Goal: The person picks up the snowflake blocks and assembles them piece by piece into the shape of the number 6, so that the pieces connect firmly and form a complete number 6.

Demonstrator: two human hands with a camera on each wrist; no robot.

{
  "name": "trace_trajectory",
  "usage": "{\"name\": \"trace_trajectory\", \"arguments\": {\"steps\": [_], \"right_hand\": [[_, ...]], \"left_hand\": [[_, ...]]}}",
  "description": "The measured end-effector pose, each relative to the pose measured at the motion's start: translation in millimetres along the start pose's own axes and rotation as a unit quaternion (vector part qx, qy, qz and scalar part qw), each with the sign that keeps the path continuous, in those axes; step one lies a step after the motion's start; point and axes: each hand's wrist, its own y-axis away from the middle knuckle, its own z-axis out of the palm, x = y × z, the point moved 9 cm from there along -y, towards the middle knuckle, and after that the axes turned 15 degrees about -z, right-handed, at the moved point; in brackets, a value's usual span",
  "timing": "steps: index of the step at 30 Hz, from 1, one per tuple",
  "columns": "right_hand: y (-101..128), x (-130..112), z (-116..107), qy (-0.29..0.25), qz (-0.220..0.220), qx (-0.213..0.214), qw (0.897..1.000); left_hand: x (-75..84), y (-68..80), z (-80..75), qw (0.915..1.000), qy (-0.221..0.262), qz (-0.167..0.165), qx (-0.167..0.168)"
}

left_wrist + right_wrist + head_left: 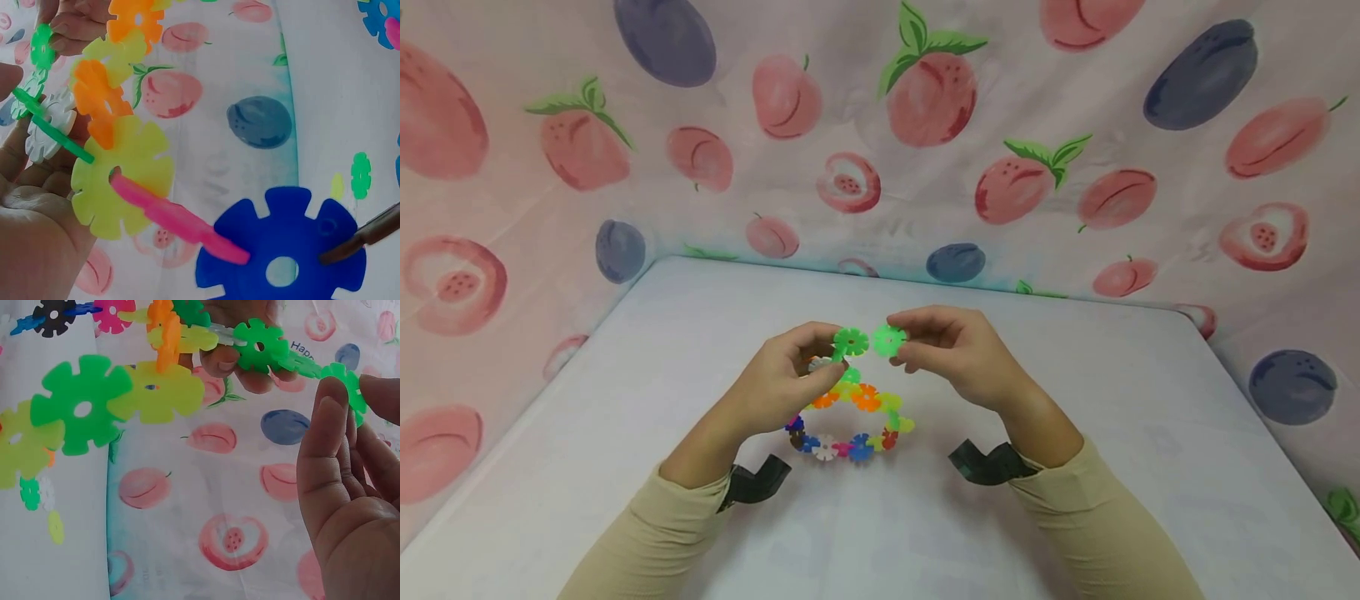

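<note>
My left hand (pixel 786 379) pinches a string of notched plastic discs near a green disc (pixel 851 342), beside a white disc (pixel 50 128). From this hand hangs a loop of linked discs in several colours, with an orange disc (pixel 866 397) and a blue disc (pixel 861 447) among them. My right hand (pixel 966 354) pinches another green disc (pixel 890 341) between thumb and fingertips. In the right wrist view that disc stands right at the end of a pale green disc (pixel 301 364) on the string.
A white tabletop (pixel 1150 400) lies beneath the hands, with fruit-patterned cloth (pixel 865 100) behind and at the sides. Small discs, one green (pixel 29 492) and one yellow (pixel 56 527), show against the white surface. Dark wrist mounts (pixel 988 463) stick out from the sleeves.
</note>
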Motion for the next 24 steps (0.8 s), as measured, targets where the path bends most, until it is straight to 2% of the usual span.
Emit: {"name": "trace_trajectory", "arguments": {"steps": [10, 18, 24], "right_hand": [[-1.9, 0.4, 6.2, -0.009, 0.002, -0.007, 1.000], [-3.3, -1.9, 7.0, -0.008, -0.003, -0.010, 1.000], [-4.0, -1.4, 10.4, -0.018, -0.010, -0.012, 1.000]], "left_hand": [[4.8, 1.5, 3.3, 0.9998, 0.001, 0.018, -0.006], [1.1, 0.9, -3.1, 0.9982, -0.020, -0.015, 0.055], [2.9, 2.2, -2.2, 0.9983, -0.015, -0.018, 0.053]]}}
